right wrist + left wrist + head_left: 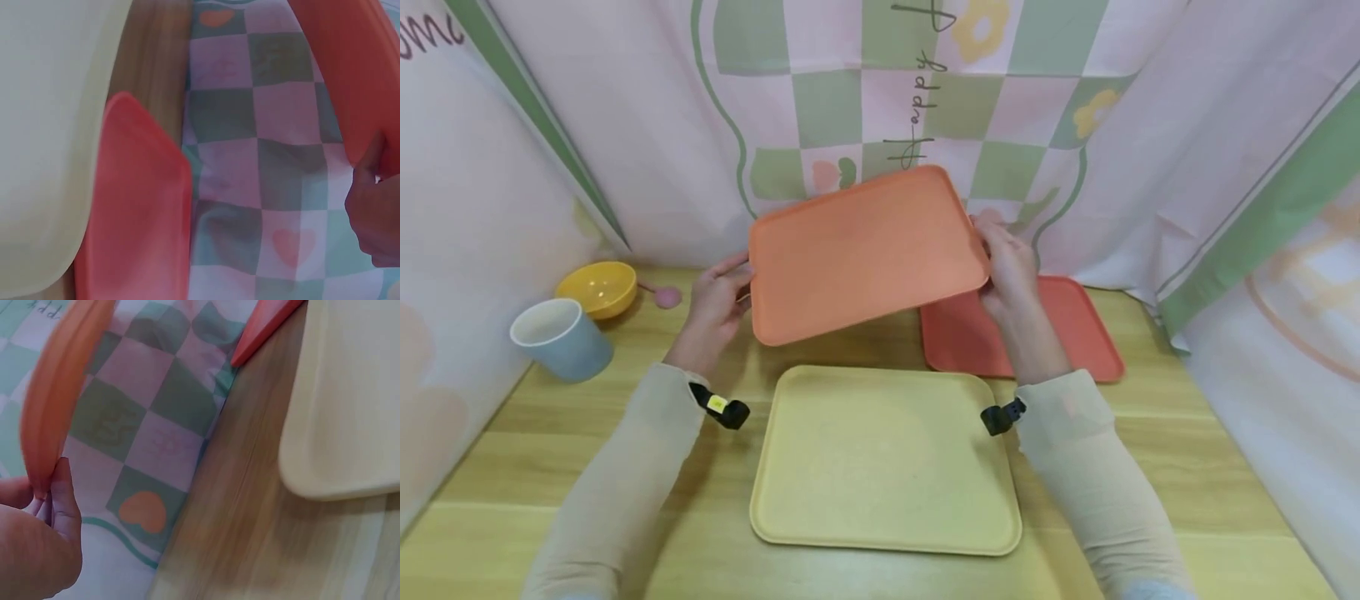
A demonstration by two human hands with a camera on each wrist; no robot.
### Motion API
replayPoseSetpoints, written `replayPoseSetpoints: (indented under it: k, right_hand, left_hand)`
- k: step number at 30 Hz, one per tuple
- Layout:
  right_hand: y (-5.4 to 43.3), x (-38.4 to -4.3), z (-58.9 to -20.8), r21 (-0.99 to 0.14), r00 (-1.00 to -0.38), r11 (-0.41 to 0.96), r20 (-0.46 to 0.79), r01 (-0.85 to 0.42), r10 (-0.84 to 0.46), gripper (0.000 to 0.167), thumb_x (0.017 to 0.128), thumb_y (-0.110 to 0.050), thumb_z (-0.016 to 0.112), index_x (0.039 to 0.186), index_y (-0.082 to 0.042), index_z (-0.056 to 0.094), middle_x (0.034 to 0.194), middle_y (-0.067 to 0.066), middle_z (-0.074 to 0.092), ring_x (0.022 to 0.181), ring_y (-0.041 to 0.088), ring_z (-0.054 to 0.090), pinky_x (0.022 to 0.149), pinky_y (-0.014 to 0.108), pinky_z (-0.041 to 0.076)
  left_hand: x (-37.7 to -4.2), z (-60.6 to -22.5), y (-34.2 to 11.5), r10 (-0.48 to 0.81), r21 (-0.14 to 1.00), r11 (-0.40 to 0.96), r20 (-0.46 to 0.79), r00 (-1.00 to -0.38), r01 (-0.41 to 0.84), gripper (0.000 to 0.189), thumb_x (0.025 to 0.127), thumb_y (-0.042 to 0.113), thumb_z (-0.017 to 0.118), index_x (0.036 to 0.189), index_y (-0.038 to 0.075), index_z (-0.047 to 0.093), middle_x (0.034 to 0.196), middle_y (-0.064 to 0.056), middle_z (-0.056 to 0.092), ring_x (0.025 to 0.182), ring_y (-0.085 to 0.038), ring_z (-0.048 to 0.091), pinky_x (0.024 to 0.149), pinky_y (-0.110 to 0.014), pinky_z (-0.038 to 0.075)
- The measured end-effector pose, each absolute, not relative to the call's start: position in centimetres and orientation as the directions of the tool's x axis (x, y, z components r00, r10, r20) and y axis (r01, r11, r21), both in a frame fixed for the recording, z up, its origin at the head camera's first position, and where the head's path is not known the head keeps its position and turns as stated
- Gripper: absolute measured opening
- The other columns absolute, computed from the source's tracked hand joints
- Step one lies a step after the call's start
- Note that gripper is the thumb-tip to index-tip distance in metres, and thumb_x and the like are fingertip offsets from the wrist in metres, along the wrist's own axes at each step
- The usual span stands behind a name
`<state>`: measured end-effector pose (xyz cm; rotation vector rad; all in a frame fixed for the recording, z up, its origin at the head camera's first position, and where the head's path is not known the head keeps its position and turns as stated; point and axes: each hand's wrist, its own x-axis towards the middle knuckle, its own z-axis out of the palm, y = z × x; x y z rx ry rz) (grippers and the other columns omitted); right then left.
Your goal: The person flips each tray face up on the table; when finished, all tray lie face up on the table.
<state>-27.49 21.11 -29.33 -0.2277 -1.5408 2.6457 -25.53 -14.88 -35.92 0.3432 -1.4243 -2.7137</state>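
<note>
An orange rectangular tray (865,250) is held up off the table, tilted, its right end higher than its left. My left hand (713,304) grips its left short edge, and in the left wrist view that hand (47,531) pinches the rim between thumb and fingers. The right short edge is gripped by my right hand (1009,271); some of its fingers are hidden behind the tray. Below, a pale yellow tray (887,458) lies flat on the table. A red tray (1078,329) lies behind it to the right, partly covered by my right hand and wrist.
On the left of the wooden table (1180,450) stand a light blue cup (568,346) and a yellow bowl (598,290), with a pink spoon-like piece (667,297) beside the bowl. A checkered curtain (827,108) hangs close behind the table, with more cloth at both sides.
</note>
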Motion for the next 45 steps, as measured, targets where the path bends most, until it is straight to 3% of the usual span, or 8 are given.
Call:
replayPoseSetpoints:
  k: [4, 9, 14, 17, 21, 26, 39, 45]
  right_hand:
    - [21.2, -27.7, -30.1, -0.892, -0.994, -0.448, -0.102, 0.069, 0.051, 0.039, 0.100, -0.010, 0.064, 0.139, -0.004, 0.062, 0.121, 0.010, 0.066, 0.094, 0.015, 0.067, 0.074, 0.022, 0.059]
    - [21.1, -28.0, -30.8, -0.897, -0.995, -0.431, -0.103, 0.096, -0.007, 0.040, 0.099, -0.002, 0.062, 0.139, 0.001, 0.059, 0.095, 0.007, 0.071, 0.065, 0.009, 0.059, 0.060, 0.019, 0.054]
    - [21.1, -28.2, -31.3, -0.911, -0.990, -0.387, -0.126, 0.142, -0.067, 0.047, 0.099, 0.000, 0.060, 0.145, 0.004, 0.051, 0.095, 0.006, 0.073, 0.076, 0.012, 0.065, 0.067, 0.019, 0.057]
    - [21.1, -28.3, -31.6, -0.908, -0.983, -0.381, -0.145, 0.177, -0.112, 0.050, 0.100, 0.002, 0.059, 0.148, 0.005, 0.046, 0.096, 0.005, 0.073, 0.082, 0.013, 0.066, 0.073, 0.020, 0.057]
    - [20.9, -28.4, -32.0, -0.910, -0.978, -0.365, -0.155, 0.197, -0.142, 0.050, 0.100, 0.002, 0.057, 0.149, 0.005, 0.045, 0.091, 0.004, 0.073, 0.078, 0.012, 0.066, 0.072, 0.019, 0.057]
    - [20.6, -28.4, -32.5, -0.916, -0.973, -0.342, -0.162, 0.209, -0.163, 0.050, 0.101, 0.004, 0.056, 0.149, 0.005, 0.043, 0.089, 0.003, 0.072, 0.074, 0.012, 0.065, 0.069, 0.020, 0.056]
    - [19.1, -28.7, -33.8, -0.939, -0.965, -0.244, -0.208, 0.242, -0.158, 0.047, 0.100, 0.001, 0.060, 0.146, 0.004, 0.050, 0.093, 0.002, 0.074, 0.086, 0.013, 0.070, 0.073, 0.024, 0.059]
    - [18.4, -28.6, -34.4, -0.946, -0.961, -0.204, -0.219, 0.251, -0.166, 0.045, 0.100, 0.002, 0.060, 0.145, 0.004, 0.051, 0.090, 0.001, 0.074, 0.083, 0.013, 0.072, 0.074, 0.025, 0.060]
  left_hand:
    - [-25.3, -36.1, -15.9, -0.163, 0.801, -0.597, -0.182, -0.970, -0.050, 0.021, 0.098, -0.005, 0.062, 0.115, 0.003, 0.071, 0.079, -0.005, 0.072, 0.066, -0.013, 0.066, 0.057, -0.022, 0.056]
    - [-25.0, -36.0, -16.8, -0.162, 0.776, -0.625, -0.234, -0.959, -0.084, 0.011, 0.096, -0.001, 0.067, 0.093, 0.006, 0.074, 0.078, -0.006, 0.073, 0.063, -0.014, 0.067, 0.049, -0.021, 0.053]
    - [-25.0, -35.7, -17.6, -0.158, 0.761, -0.643, -0.238, -0.958, -0.084, 0.015, 0.096, 0.000, 0.067, 0.084, 0.002, 0.075, 0.071, -0.007, 0.071, 0.052, -0.012, 0.059, 0.038, -0.020, 0.039]
    - [-24.9, -35.6, -18.0, -0.130, 0.727, -0.680, -0.244, -0.961, -0.093, 0.016, 0.097, -0.002, 0.065, 0.085, 0.001, 0.075, 0.073, -0.008, 0.072, 0.056, -0.012, 0.062, 0.043, -0.019, 0.047]
    - [-24.8, -35.7, -18.6, -0.095, 0.684, -0.722, -0.247, -0.964, -0.104, 0.019, 0.098, -0.007, 0.061, 0.088, 0.000, 0.076, 0.080, -0.011, 0.074, 0.070, -0.016, 0.071, 0.060, -0.024, 0.059]
    - [-24.7, -35.8, -19.1, -0.105, 0.692, -0.717, -0.226, -0.969, -0.083, 0.025, 0.098, -0.010, 0.057, 0.088, 0.000, 0.078, 0.085, -0.011, 0.076, 0.075, -0.017, 0.073, 0.068, -0.025, 0.061]
    - [-23.9, -36.4, -20.4, -0.187, 0.796, -0.600, -0.240, -0.953, -0.082, 0.025, 0.097, -0.006, 0.062, 0.087, 0.010, 0.078, 0.084, -0.002, 0.075, 0.072, -0.010, 0.068, 0.060, -0.021, 0.057]
    - [-23.8, -36.5, -21.1, -0.221, 0.795, -0.597, -0.289, -0.931, -0.105, 0.023, 0.095, -0.005, 0.067, 0.113, 0.006, 0.077, 0.086, 0.000, 0.076, 0.075, -0.010, 0.069, 0.061, -0.021, 0.058]
